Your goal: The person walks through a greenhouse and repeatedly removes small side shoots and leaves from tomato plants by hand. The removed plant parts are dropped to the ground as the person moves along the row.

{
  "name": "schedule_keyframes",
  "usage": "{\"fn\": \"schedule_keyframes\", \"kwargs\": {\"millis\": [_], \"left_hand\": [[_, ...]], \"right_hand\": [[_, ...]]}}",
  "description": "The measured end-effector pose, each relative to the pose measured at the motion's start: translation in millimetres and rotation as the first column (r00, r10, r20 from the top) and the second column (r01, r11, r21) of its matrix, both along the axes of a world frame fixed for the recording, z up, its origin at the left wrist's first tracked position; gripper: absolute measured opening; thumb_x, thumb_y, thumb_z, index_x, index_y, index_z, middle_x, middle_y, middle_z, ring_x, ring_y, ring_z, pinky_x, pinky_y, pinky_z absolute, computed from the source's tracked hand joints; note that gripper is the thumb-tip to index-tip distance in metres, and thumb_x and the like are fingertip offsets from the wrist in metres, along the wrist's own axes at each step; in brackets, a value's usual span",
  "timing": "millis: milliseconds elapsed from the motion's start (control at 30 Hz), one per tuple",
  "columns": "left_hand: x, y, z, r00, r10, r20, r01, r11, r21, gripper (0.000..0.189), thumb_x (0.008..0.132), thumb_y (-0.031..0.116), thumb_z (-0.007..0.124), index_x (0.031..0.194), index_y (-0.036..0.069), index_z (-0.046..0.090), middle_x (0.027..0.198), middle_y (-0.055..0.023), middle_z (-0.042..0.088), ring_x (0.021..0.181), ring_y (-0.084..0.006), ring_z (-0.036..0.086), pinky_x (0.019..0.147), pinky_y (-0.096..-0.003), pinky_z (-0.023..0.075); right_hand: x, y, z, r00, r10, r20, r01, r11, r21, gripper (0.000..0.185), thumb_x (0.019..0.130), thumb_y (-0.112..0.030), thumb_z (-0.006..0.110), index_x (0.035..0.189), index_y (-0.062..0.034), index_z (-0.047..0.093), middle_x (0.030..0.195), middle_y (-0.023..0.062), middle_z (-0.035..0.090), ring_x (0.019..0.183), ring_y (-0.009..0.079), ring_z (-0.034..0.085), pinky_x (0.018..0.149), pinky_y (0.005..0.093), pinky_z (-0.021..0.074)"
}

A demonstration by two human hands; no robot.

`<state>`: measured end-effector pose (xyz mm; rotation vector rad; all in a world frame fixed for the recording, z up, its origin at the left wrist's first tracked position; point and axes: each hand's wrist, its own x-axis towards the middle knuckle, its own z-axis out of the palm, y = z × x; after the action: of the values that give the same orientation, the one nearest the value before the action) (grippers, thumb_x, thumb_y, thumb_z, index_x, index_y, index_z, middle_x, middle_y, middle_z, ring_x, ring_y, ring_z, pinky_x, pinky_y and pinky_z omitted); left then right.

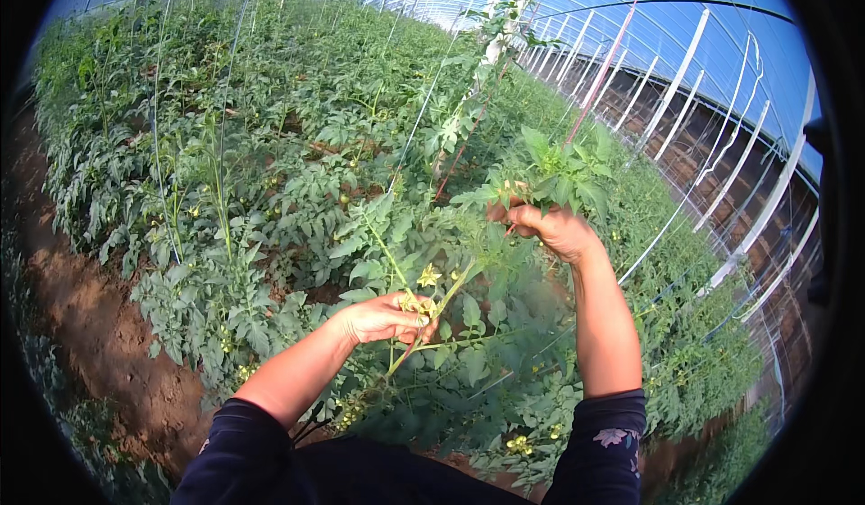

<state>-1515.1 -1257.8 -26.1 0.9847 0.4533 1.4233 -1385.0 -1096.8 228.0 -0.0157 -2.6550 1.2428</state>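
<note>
My left hand [395,317] is closed around the stem of a tomato plant [456,287], beside a cluster of yellow flowers [428,275]. Below that hand a bit of red twine shows along the stem. Higher and to the right, my right hand [540,224] grips red twine [605,66], close under the leafy top [564,174] of a plant. The twine runs up towards the roof, and a short piece shows under the fingers. Whether the right fingers also pinch the stem cannot be told.
Dense tomato plants [284,140] fill the greenhouse on both sides. White strings [426,110] hang among them. A pale post [500,39] stands ahead, and slanting white poles [682,79] line the right. Bare soil [88,316] runs along the left. Small green tomatoes [519,445] hang low near my body.
</note>
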Motion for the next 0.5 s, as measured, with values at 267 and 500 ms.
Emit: {"fn": "schedule_keyframes", "kwargs": {"millis": [267,500], "left_hand": [[0,-2,-11,0.993,-0.046,0.109,0.03,0.99,0.14,0.015,0.093,0.022,0.063,0.099,0.008,0.058,0.084,-0.0021,0.057,0.075,-0.0071,0.051,0.058,-0.0197,0.0367],[18,0,-4,0.988,0.046,0.145,-0.063,0.991,0.12,0.013,0.096,0.026,0.06,0.097,0.013,0.06,0.076,0.0035,0.059,0.066,-0.0017,0.054,0.05,-0.0156,0.037]], "right_hand": [[-9,8,-42,0.953,-0.068,0.296,0.096,0.992,-0.079,0.056,0.084,-0.046,0.065,0.119,-0.0028,0.057,0.103,0.0143,0.066,0.093,0.0232,0.06,0.081,0.0353,0.0461],[23,60,-98,0.993,0.064,-0.096,-0.111,0.745,-0.658,0.053,0.071,-0.012,0.059,0.123,-0.0064,0.05,0.106,0.0127,0.058,0.084,0.023,0.053,0.064,0.0295,0.0411]]}}
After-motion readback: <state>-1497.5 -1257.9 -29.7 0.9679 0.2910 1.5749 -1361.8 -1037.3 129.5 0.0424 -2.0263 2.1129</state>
